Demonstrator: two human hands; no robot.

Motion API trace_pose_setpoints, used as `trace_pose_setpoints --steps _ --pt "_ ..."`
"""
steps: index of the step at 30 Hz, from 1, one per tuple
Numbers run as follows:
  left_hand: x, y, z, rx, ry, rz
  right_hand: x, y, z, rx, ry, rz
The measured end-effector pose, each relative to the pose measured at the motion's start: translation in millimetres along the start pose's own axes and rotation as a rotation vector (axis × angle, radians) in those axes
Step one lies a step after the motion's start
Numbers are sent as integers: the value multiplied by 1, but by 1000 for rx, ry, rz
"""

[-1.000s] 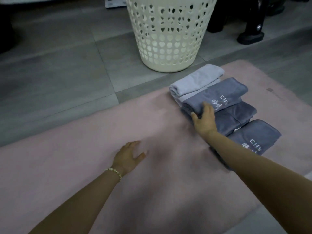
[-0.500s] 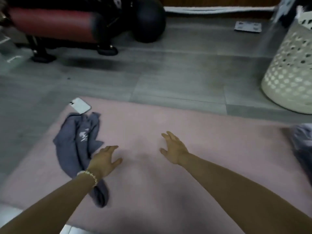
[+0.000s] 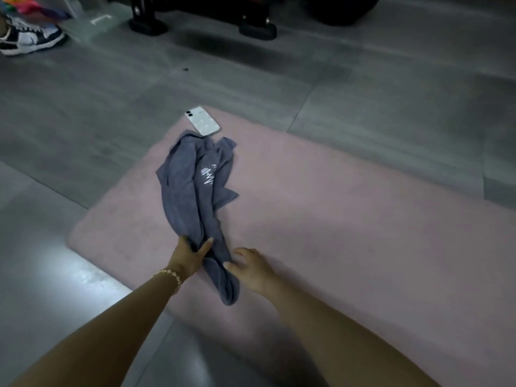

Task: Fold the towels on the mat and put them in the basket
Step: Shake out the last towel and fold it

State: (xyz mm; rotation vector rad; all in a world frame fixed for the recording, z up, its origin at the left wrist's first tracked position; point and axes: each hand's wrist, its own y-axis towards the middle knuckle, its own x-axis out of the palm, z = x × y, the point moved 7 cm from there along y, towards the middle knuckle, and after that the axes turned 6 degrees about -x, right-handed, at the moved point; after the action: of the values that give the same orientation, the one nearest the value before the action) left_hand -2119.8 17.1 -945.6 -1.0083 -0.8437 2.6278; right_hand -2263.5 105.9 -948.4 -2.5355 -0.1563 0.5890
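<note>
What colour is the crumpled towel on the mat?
The towel is blue-grey with white print; the head view shows it best.

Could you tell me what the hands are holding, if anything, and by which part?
The left hand grips the crumpled blue-grey cloth towel by a fold near its near end; the right hand merely touches it.

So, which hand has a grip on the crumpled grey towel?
The left hand, the one with the bead bracelet: thumb and fingers pinch the towel. The right hand lies open beside it.
</note>
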Motion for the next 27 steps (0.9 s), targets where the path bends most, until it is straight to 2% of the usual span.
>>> trace_pose_setpoints --steps 2,5,9,11,14,16,19,22,24,27 --pt "-2 2 1 -9 25 81 9 5 -1 -1 63 20" --pt "2 -3 15 67 7 93 18 7 -5 -25 171 13" --pt "1 -36 63 270 -289 109 2 -7 -21 -50 441 64" --pt "-1 -57 95 432 -322 28 -20 -23 -28 -73 487 93" --pt "-3 -91 149 618 -161 -123 -79 -58 -45 -182 471 193" --pt "3 -115 181 686 61 -210 -126 -91 -55 -233 447 268" --pt "14 -164 227 831 426 -206 -192 -154 -70 -226 398 355" --pt "26 -233 273 1058 339 -298 -242 -223 -89 -233 344 371" --pt "31 -276 299 1062 181 -430 -268 -275 -102 -240 272 376" --pt "43 -331 330 1008 76 -548 -297 -345 -102 -185 154 386"
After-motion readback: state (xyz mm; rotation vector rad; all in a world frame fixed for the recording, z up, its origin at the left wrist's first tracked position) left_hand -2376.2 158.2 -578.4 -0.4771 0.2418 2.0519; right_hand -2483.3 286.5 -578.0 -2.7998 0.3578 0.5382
